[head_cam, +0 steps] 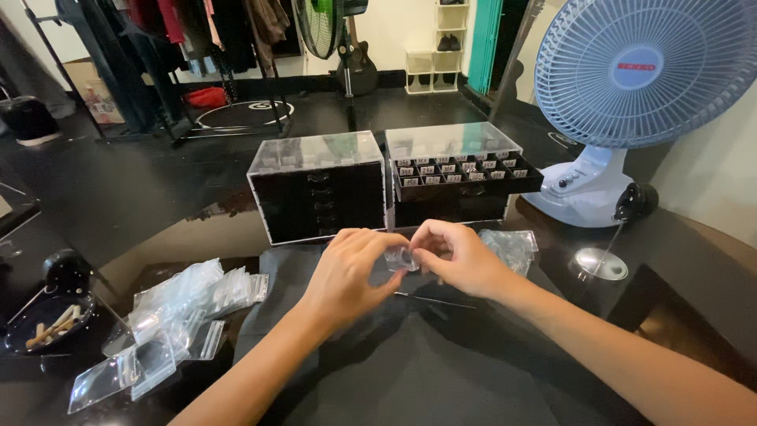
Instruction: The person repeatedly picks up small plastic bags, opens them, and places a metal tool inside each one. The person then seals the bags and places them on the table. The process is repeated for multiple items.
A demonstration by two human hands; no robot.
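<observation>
Presently both hands, left hand (347, 272) and right hand (461, 256), pinch one small clear bag (400, 259) between fingertips above the counter (158, 197); bag handling appears underway. Any further handling calls for a steady pinch. Drawer box (461, 170) stands open behind.
</observation>
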